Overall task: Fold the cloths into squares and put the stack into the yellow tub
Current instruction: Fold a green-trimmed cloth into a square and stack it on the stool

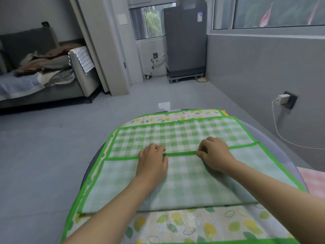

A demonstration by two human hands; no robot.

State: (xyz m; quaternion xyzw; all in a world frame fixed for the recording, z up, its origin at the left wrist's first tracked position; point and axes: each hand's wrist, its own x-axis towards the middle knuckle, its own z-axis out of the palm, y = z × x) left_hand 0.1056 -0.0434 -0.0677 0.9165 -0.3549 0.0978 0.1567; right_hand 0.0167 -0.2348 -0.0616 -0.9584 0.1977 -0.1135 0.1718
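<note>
A green checked cloth (182, 132) with a green border lies on a round grey table (284, 155). Its far part is folded toward me, so the green edge runs across the middle. My left hand (152, 162) and my right hand (215, 155) pinch that folded edge side by side. Beneath it lies a cloth with a lemon print (193, 224), showing at the near side and again at the far side. No yellow tub is in view.
A pink cloth (311, 180) lies at the right beside the table. A white charger and cable (282, 99) hang on the right wall. A sofa with piled clothes (40, 67) stands far left, a grey appliance (185, 41) at the back. Grey floor surrounds the table.
</note>
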